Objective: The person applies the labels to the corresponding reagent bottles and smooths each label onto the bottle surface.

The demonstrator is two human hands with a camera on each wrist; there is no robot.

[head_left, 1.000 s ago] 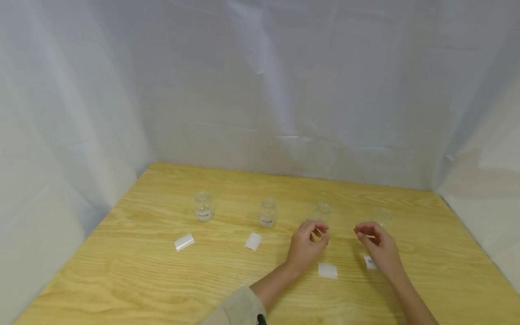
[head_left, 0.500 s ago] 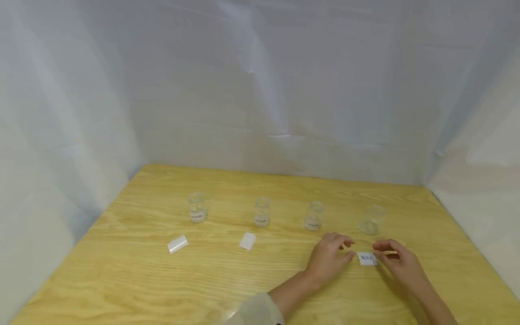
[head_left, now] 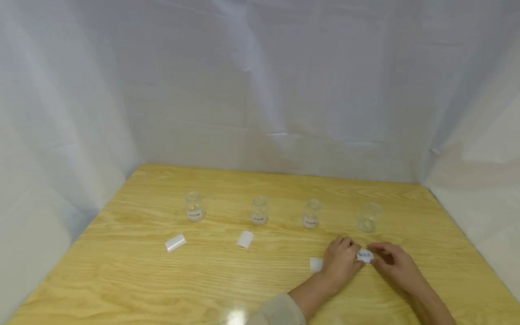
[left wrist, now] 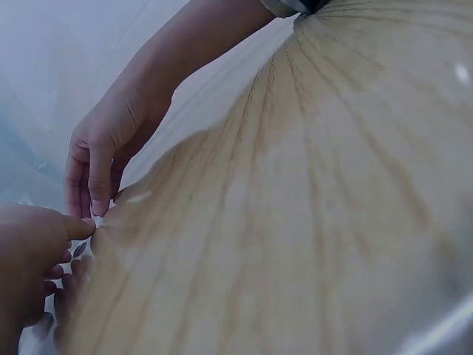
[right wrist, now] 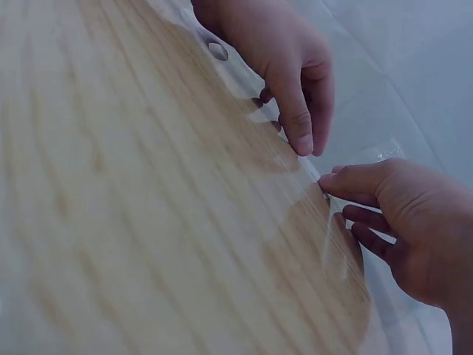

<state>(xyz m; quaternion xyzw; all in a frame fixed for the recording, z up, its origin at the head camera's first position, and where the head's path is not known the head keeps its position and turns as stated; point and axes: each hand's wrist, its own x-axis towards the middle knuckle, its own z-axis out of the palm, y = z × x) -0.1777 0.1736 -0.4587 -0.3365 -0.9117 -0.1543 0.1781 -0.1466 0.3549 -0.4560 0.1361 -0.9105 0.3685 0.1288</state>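
Note:
A small white label (head_left: 364, 256) with dark print is between both hands, close over the table, its outline rounded by the fingers over its edges. My left hand (head_left: 342, 259) pinches its left side, and my right hand (head_left: 398, 266) pinches its right side with thumb and index finger. In the right wrist view the fingertips of the left hand (right wrist: 295, 81) and right hand (right wrist: 421, 214) nearly meet over the thin label edge. Just behind them stands a clear glass jar (head_left: 369, 217) with no label showing. A blank white slip (head_left: 315, 265) lies partly hidden beside the left hand.
Three more glass jars, the left one (head_left: 194, 206), the middle one (head_left: 258, 210) and the right one (head_left: 311, 213), carry printed labels low on their fronts. Two white slips (head_left: 175, 242) (head_left: 245, 239) lie on the wooden table (head_left: 162, 289). White sheeting (head_left: 203, 90) surrounds the table.
Both hands have moved right and toward the near side, from in front of the jars to the printed label. The left hand has since closed in on its left side.

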